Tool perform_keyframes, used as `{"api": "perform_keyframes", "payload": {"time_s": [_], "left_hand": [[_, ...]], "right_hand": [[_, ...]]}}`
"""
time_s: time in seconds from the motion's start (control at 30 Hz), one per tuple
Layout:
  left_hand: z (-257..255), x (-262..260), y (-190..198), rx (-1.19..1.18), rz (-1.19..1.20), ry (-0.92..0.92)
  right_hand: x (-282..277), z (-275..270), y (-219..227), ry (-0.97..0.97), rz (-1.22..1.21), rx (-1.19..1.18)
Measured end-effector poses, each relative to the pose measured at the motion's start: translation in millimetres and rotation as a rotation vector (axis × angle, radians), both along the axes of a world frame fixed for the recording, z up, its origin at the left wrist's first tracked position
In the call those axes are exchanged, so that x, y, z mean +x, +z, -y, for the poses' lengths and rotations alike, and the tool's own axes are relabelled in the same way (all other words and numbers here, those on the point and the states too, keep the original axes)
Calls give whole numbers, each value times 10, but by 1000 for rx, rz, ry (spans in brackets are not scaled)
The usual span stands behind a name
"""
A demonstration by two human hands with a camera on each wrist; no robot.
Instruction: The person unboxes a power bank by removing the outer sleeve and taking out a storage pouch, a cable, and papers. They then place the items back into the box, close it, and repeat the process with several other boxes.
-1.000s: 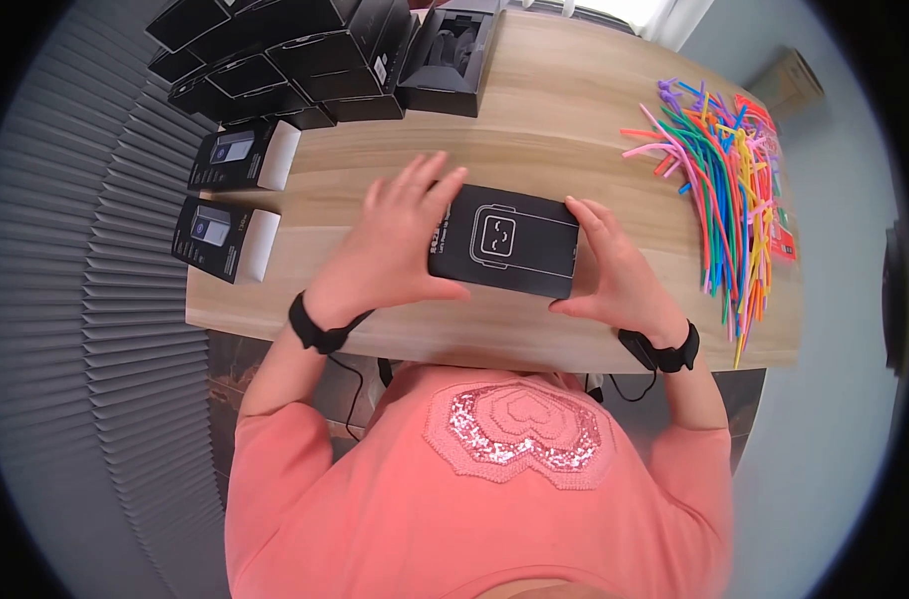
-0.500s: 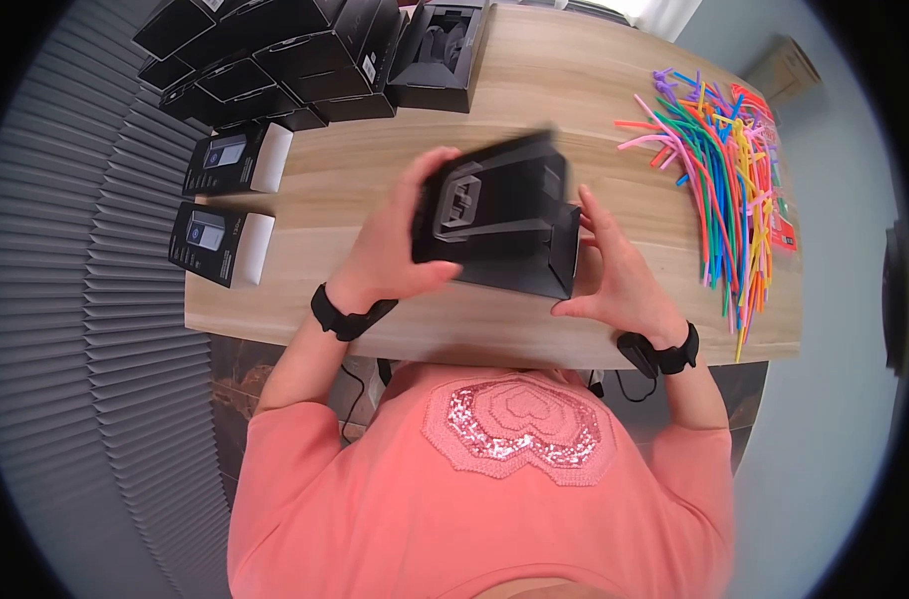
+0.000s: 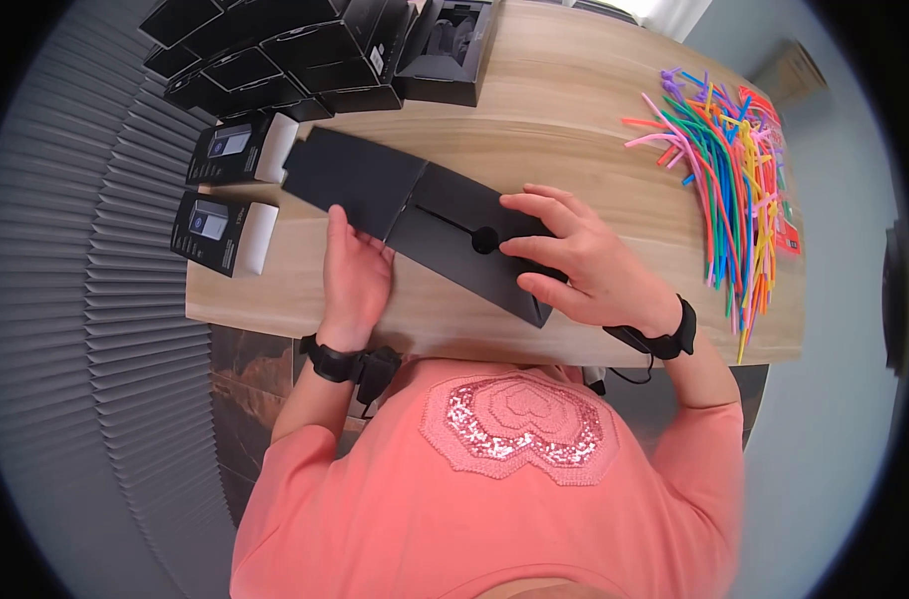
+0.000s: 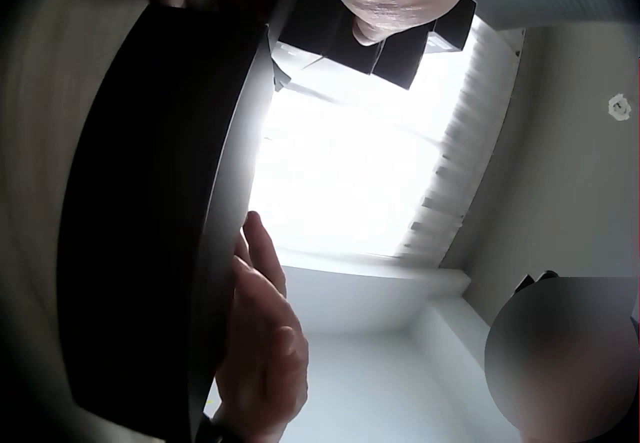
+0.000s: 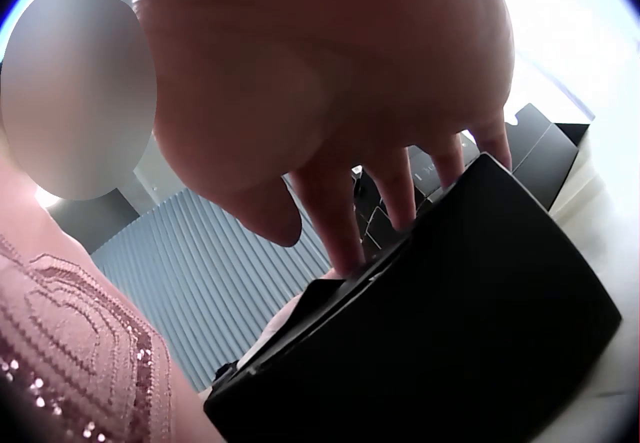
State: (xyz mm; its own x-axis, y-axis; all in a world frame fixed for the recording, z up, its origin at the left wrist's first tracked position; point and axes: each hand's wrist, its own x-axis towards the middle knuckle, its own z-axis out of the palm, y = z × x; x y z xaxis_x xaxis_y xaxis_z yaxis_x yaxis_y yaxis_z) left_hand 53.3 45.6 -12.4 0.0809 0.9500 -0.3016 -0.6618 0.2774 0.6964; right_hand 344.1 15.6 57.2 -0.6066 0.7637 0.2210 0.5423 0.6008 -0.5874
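A black cardboard box [image 3: 464, 265] lies slantwise in front of the person, its lid [image 3: 355, 178] swung over to the left. Inside shows a flat black panel [image 3: 440, 200] with a round finger hole and a slit. My right hand [image 3: 599, 260] is over the right end of the box, fingers stretched down onto the panel beside the hole; in the right wrist view, the fingertips reach behind the box's top edge [image 5: 400, 253]. Palm up, my left hand [image 3: 358, 290] is at the near edge where lid and box meet, its fingers partly hidden under the lid.
Two small black-and-white boxes [image 3: 237, 150] stand at the table's left. Behind them is a stack of black boxes [image 3: 305, 65], with an open box [image 3: 443, 75] alongside. A pile of colourful long balloons [image 3: 729, 190] covers the right side of the wooden table [image 3: 564, 130].
The closed box has been opened, its lid swinging up and over to the left. My left hand has moved down to the near edge; my right hand has come over the inner panel.
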Motion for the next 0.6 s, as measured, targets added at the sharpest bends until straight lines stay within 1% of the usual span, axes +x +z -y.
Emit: {"api": "perform_keyframes", "payload": {"time_s": [0.07, 0.1, 0.17, 0.2, 0.27, 0.3, 0.37, 0.4, 0.47, 0.5, 0.57, 0.6], "left_hand": [[-45, 52, 41, 54, 48, -11], [-55, 96, 35, 53, 49, -9], [-66, 194, 19, 118, -152, 37], [-57, 235, 52, 118, -149, 34], [-18, 296, 144, 140, -179, -4], [-18, 278, 100, 135, -178, -7], [-31, 204, -1, 209, -271, -78], [-4, 181, -14, 205, -271, -78], [77, 156, -10, 274, -389, -101], [131, 170, -4, 270, -389, -100], [241, 214, 15, 244, -582, 122], [282, 196, 12, 244, -581, 122]], "right_hand": [[-62, -52, 24, 79, -29, 73], [-93, -62, 11, 81, -29, 73], [-153, -69, -28, 161, -25, 42], [-187, -71, -21, 158, -23, 41], [-242, -58, -20, 257, -14, 53], [-246, -44, -26, 254, -14, 48], [-253, -32, -33, 227, 118, 115], [-263, -23, -35, 214, 183, 148], [-293, 22, 26, 209, 210, 170], [-303, 49, 58, 204, 237, 194], [-311, 78, 93, 181, 255, 210], [-309, 84, 105, 158, 274, 230]]}}
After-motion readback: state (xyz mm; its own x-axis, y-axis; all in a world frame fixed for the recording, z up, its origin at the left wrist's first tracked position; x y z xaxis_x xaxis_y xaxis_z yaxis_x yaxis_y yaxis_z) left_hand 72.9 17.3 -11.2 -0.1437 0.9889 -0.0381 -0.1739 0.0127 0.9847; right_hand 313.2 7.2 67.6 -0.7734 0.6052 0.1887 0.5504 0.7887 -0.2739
